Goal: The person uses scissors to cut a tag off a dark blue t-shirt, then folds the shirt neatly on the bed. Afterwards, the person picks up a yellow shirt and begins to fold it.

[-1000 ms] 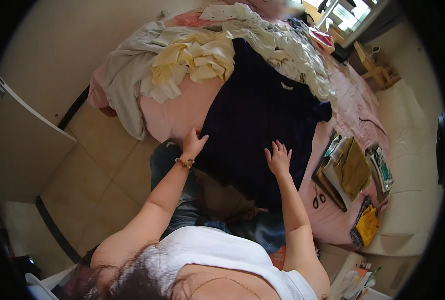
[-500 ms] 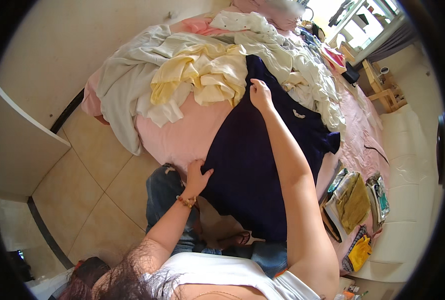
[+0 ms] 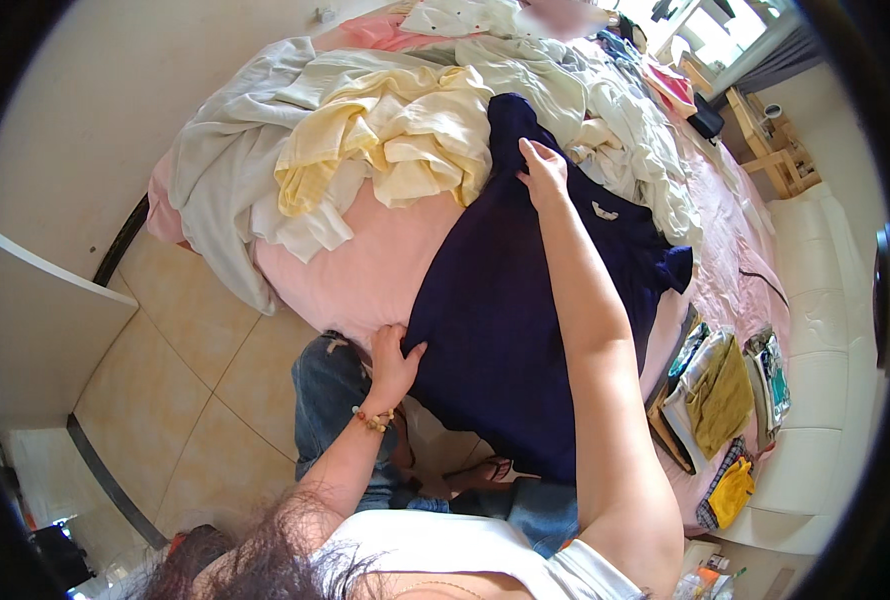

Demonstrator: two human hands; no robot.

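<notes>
A dark navy short-sleeved top lies spread over the near corner of the bed, its lower edge hanging toward my knees. A pale label shows at its neckline, on the right. My left hand, with a beaded bracelet at the wrist, is closed on the top's left edge near the lower corner; the thumb lies over the cloth. Farther up, my right hand is at the left shoulder, beside the far sleeve. Its thumb and index finger are apart, with the fingertips at the fabric. My right forearm covers part of the top.
Rumpled pale yellow cloth and whitish bedding are heaped beyond and left of the top. At the right lie folded clothes and a yellow piece, beside a cream padded headboard. Tiled floor is at the left.
My right hand has shifted slightly right, inward from the sleeve along the shoulder, and its thumb and index finger have parted. My left hand stays at the edge. The view has shifted a little.
</notes>
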